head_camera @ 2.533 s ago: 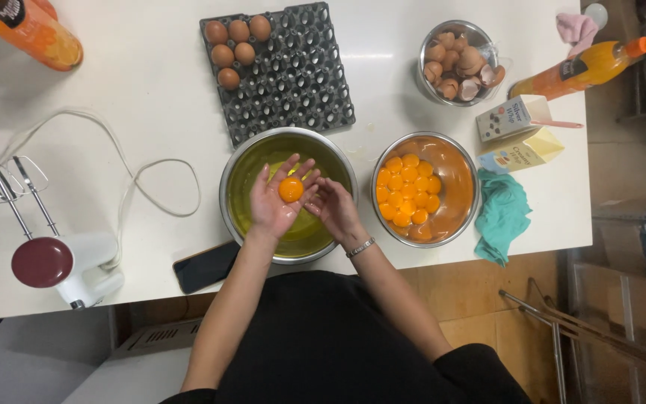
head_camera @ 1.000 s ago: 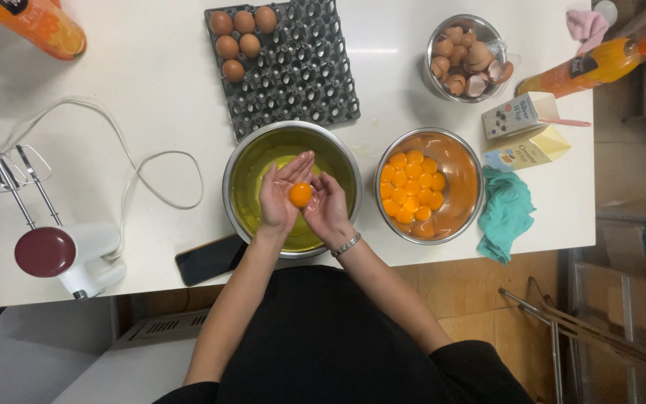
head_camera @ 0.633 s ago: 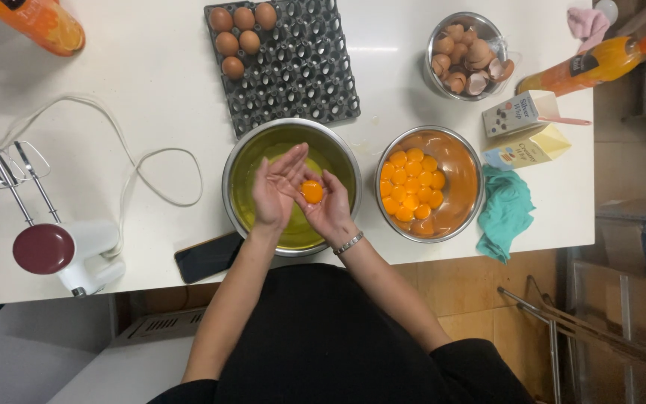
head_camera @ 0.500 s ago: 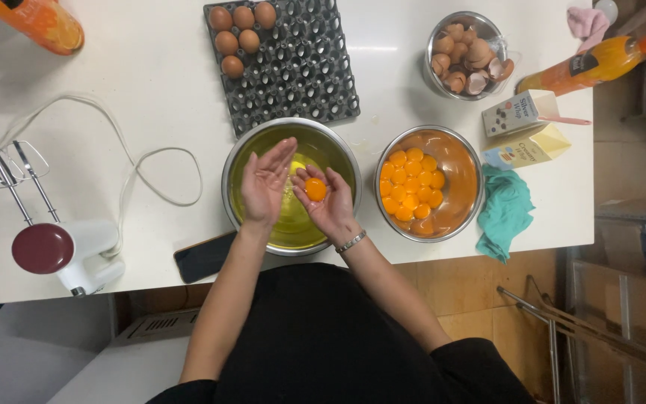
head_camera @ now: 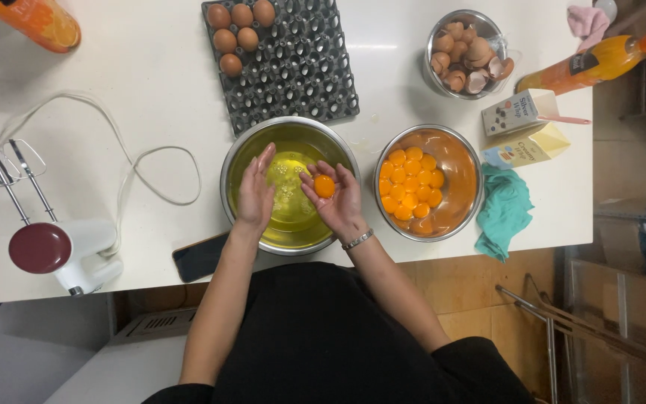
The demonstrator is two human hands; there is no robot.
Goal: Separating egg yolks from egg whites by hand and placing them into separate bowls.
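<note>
right hand (head_camera: 336,198) cupping yolk (head_camera: 324,186), over bowl (head_camera: 237,153)

The tall orange plastic bottle (head_camera: 35,22) is cut off by the top edge; the flat black phone (head_camera: 200,256) lies partly under the forearm.

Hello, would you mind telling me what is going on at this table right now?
A person is separating eggs by hand. The right hand cradles a yolk over the bowl of egg whites, while the left hand hovers open beside it. Another bowl to the right holds many yolks, and an egg tray has five eggs left.
</note>
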